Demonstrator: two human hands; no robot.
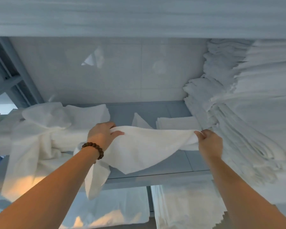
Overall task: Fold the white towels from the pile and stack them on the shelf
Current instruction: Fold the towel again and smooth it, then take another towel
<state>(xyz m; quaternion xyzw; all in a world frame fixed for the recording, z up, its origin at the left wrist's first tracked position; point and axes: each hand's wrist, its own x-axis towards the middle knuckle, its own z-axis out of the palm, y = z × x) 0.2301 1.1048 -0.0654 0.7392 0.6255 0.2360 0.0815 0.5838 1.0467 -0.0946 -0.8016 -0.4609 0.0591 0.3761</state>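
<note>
A white towel (144, 147) is stretched between my two hands above the grey shelf (172, 164); its lower corner hangs down toward the shelf's front edge. My left hand (104, 134), with a bead bracelet on the wrist, pinches the towel's left top corner. Gripping the right top corner is my right hand (208, 142). A loose pile of white towels (40, 134) lies on the shelf to the left and drapes over its edge. A short stack of folded towels (177, 123) sits at the back right of the shelf.
A tall stack of folded white linen (238, 116) fills the shelf's right side. Another shelf board (139, 19) runs overhead. More white linen (185, 205) lies on the level below. A metal frame upright (12, 70) stands at the left.
</note>
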